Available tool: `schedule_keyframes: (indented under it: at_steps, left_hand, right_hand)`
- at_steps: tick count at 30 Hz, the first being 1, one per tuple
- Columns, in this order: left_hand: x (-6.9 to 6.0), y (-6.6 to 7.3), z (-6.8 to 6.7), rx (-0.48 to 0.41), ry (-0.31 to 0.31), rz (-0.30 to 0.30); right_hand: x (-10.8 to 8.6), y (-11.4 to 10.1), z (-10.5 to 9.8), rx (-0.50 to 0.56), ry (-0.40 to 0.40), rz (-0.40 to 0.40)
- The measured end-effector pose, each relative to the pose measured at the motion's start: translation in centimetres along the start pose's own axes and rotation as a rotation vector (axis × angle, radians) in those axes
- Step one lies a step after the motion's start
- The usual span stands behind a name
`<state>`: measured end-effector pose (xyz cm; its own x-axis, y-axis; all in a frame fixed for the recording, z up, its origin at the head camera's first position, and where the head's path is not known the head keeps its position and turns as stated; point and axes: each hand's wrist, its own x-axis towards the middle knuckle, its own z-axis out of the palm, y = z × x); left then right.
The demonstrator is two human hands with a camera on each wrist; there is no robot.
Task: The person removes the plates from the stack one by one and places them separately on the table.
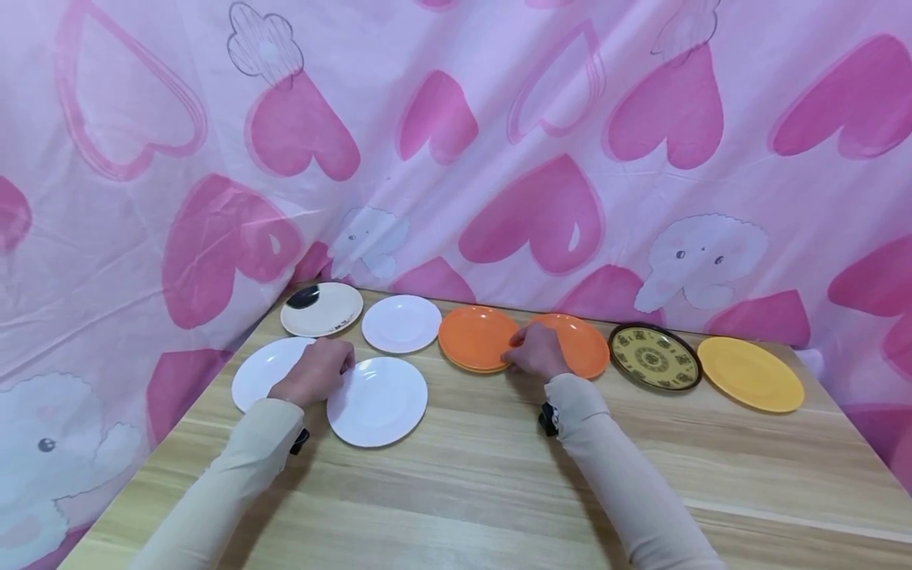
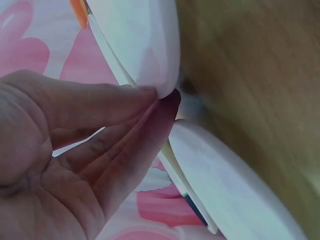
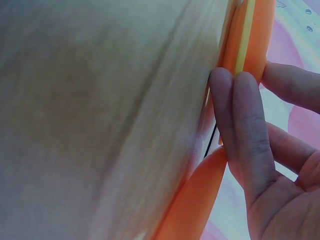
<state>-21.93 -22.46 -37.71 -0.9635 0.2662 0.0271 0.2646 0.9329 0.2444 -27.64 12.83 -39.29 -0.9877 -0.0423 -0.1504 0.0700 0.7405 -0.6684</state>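
Note:
My left hand (image 1: 317, 370) pinches the rim of a white plate (image 1: 378, 401) at the front, thumb above and fingertips below, as the left wrist view shows. Under that hand's other side, a second white plate (image 1: 267, 370) is partly hidden by the hand. My right hand (image 1: 537, 352) grips the right edge of a stack of orange plates (image 1: 479, 339), its thumb (image 3: 292, 82) on the top face and its fingers at the lower edge. A yellow layer (image 3: 245, 37) shows between orange ones in the right wrist view. Another orange plate (image 1: 580, 346) lies just behind this hand, partly covered.
A cream plate with a black patch (image 1: 324, 310) and a white plate (image 1: 401, 324) lie at the back left. To the right are a dark-rimmed patterned plate (image 1: 655, 358) and a yellow plate (image 1: 751, 374). A pink heart-print cloth (image 1: 442, 198) hangs behind the wooden table (image 1: 427, 507).

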Motion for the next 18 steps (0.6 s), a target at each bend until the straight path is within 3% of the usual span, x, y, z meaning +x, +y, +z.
schedule_keyframes:
  at_steps: [4,9,18]
  left_hand:
    - [0.3,0.2,-0.3,0.044,0.01,-0.013]
    - [1.4,0.8,-0.9,0.047,0.044,0.016]
    - [4.0,2.8,-0.5,-0.183,-0.01,0.07]
  right_hand:
    - [0.0,0.1,0.1,0.013,-0.006,0.008]
    - [0.2,0.1,0.2,0.004,-0.001,0.002]
    - [0.1,-0.2,-0.1,-0.02,-0.006,0.016]
